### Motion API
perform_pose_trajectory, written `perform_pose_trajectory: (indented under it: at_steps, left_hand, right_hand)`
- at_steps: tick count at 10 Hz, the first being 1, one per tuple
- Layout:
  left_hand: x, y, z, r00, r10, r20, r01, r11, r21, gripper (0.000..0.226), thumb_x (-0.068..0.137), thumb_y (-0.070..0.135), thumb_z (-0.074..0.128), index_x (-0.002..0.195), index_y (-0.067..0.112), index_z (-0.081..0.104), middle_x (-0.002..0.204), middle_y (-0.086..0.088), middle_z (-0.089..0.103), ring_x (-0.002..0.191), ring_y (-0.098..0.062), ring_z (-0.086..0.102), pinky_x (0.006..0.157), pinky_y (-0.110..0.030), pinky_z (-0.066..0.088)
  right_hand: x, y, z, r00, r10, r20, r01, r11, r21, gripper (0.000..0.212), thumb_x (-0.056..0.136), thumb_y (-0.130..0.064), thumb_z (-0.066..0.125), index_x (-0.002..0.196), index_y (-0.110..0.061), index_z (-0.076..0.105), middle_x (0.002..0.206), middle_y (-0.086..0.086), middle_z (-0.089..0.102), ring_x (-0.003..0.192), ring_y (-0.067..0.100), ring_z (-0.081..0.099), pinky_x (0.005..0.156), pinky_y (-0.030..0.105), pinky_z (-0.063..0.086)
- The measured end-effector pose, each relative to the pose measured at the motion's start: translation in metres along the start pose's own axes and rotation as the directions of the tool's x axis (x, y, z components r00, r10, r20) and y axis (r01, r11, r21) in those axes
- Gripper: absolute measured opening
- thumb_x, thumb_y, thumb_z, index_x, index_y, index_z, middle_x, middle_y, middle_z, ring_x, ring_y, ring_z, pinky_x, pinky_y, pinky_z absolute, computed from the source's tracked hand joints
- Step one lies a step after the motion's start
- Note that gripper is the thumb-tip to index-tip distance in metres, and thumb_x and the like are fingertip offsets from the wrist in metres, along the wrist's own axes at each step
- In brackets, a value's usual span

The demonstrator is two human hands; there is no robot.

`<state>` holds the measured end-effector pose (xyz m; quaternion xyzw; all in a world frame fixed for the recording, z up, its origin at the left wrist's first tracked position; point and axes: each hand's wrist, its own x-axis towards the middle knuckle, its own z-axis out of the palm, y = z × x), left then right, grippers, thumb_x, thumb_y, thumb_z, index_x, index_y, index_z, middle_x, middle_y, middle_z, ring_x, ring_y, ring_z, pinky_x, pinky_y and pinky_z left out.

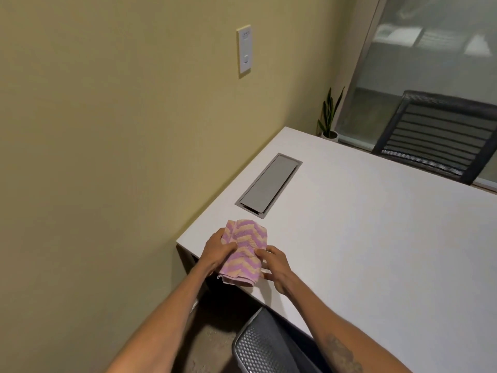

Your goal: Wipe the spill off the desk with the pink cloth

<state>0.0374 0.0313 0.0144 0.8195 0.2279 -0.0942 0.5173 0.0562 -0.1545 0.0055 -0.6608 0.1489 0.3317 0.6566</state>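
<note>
Both hands are on the pink cloth (243, 251) at the near left corner of the white bench (363, 238). One is the left hand (216, 251), which grips the cloth's left edge with its fingers curled into the folds. Its partner, the right hand (275, 265), lies on the cloth's right side with fingers bent, and its thumb pinches the edge. That cloth is bunched up, with pink and peach zigzag stripes, and its near end hangs a little over the bench edge. I cannot see any spill. Just past the cloth, a grey lid (269, 184) sits flat in the bench top. Across the bench stands a black chair (435, 135). Another chair (263, 345) is tucked in near the person.
</note>
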Motion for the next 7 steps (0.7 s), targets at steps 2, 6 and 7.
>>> perform_pose_trajectory:
  at_steps: [2, 6, 7]
  left_hand:
    - [0.037, -0.028, 0.018, 0.998, -0.007, -0.064, 0.013, 0.995, 0.098, 0.044, 0.095, 0.027, 0.067, 0.134, 0.014, 0.053, 0.130, -0.009, 0.063, 0.116, -0.028, 0.064, 0.099, -0.039, 0.054]
    - [0.053, -0.037, 0.043, 0.991, -0.058, -0.120, 0.100, 0.919, 0.381, 0.058, 0.099, 0.041, 0.058, 0.150, 0.020, 0.039, 0.147, -0.008, 0.053, 0.133, -0.032, 0.053, 0.112, -0.055, 0.043]
    - [0.048, -0.030, 0.044, 0.984, -0.041, -0.172, 0.118, 0.876, 0.467, 0.067, 0.099, 0.039, 0.056, 0.157, 0.021, 0.028, 0.157, -0.008, 0.041, 0.143, -0.033, 0.041, 0.115, -0.057, 0.034]
  right_hand:
    - [0.041, 0.014, 0.009, 0.995, 0.098, -0.023, -0.096, 0.993, 0.067, 0.016, 0.100, -0.018, 0.059, 0.114, -0.010, 0.062, 0.105, 0.010, 0.070, 0.085, 0.022, 0.069, 0.061, 0.030, 0.057]
    - [0.050, 0.016, -0.007, 0.989, 0.146, -0.008, -0.147, 0.989, -0.006, 0.011, 0.097, -0.016, 0.053, 0.103, -0.010, 0.061, 0.088, 0.009, 0.064, 0.073, 0.022, 0.065, 0.073, 0.035, 0.054]
    - [0.044, 0.015, -0.013, 0.999, 0.035, -0.042, -0.047, 0.940, -0.338, 0.025, 0.099, -0.026, 0.052, 0.116, -0.009, 0.059, 0.109, 0.010, 0.061, 0.096, 0.027, 0.063, 0.090, 0.042, 0.052]
